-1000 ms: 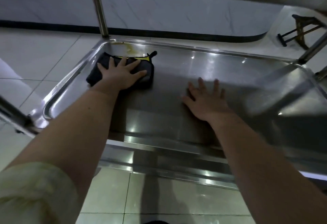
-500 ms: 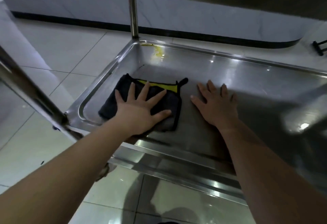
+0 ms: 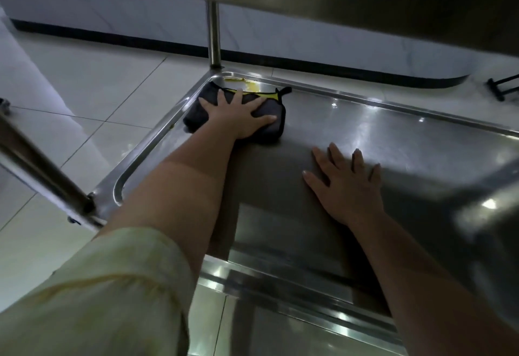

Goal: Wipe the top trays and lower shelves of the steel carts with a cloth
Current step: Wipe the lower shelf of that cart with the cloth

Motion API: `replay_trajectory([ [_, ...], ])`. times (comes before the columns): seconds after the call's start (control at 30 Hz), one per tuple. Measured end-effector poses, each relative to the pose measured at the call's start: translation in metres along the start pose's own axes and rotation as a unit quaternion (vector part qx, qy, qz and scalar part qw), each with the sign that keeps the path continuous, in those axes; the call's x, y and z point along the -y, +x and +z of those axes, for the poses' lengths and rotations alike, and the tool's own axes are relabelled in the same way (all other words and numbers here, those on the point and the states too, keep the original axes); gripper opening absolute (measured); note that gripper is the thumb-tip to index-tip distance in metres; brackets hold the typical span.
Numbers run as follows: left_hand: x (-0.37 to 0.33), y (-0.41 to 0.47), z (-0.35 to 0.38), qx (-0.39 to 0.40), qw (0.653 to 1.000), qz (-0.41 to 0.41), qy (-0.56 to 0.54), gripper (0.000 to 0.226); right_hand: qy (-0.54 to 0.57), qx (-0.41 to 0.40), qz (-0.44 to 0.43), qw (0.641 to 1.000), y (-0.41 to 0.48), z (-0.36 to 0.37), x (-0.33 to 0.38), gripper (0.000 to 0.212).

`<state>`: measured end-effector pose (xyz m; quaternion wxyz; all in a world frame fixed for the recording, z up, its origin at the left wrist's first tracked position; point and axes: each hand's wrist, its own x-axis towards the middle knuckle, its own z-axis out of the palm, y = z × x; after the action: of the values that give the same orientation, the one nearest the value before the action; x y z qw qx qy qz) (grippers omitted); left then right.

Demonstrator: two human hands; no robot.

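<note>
Cloth (image 3: 266, 124), dark plush folded pad with yellow trim, at eleven o'clock on the glossy steel lower shelf (image 3: 393, 142) beside a yellow smear (image 3: 251, 85), left hand (image 3: 238, 117) pressing it with splayed straight fingers, right hand (image 3: 349, 187) flat on bare steel at three o'clock, holding nothing.

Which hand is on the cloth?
The left hand, spread flat on the dark cloth in the far corner of the shelf; the right hand lies flat on bare steel, apart from it.

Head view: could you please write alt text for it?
A left hand presses a dark cloth flat into the far left corner of the lower shelf, beside a yellow stain; the right hand rests flat on the shelf.
</note>
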<state>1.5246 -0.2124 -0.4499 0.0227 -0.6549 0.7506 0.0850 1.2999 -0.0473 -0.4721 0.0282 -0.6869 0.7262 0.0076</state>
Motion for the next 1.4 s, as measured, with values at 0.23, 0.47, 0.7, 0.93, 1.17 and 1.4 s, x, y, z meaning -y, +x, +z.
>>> replay_trajectory([
  [0.23,0.011,-0.043,0.001,0.023,0.999,0.038,0.021,0.078,0.014,0.007,0.004,1.0,0.005,-0.001,-0.003,0.071],
  [0.47,0.063,-0.191,0.03,0.004,0.997,0.076,0.014,0.068,0.017,0.012,-0.001,1.0,0.006,-0.004,-0.005,0.071],
  [0.7,0.046,-0.118,0.022,-0.019,0.999,0.043,0.021,0.075,0.011,0.008,-0.003,1.0,0.003,-0.003,-0.004,0.072],
  [0.93,0.034,-0.026,-0.009,0.002,0.999,0.027,0.023,0.078,-0.005,0.008,-0.02,1.0,-0.001,-0.003,-0.004,0.082],
  [1.17,0.046,-0.093,0.004,0.032,0.999,0.032,0.03,0.076,0.007,0.017,-0.018,1.0,0.004,-0.001,-0.006,0.09],
  [1.4,0.104,-0.233,0.026,0.008,0.998,0.05,0.031,0.072,0.005,0.014,-0.026,1.0,0.001,-0.004,-0.003,0.092],
])
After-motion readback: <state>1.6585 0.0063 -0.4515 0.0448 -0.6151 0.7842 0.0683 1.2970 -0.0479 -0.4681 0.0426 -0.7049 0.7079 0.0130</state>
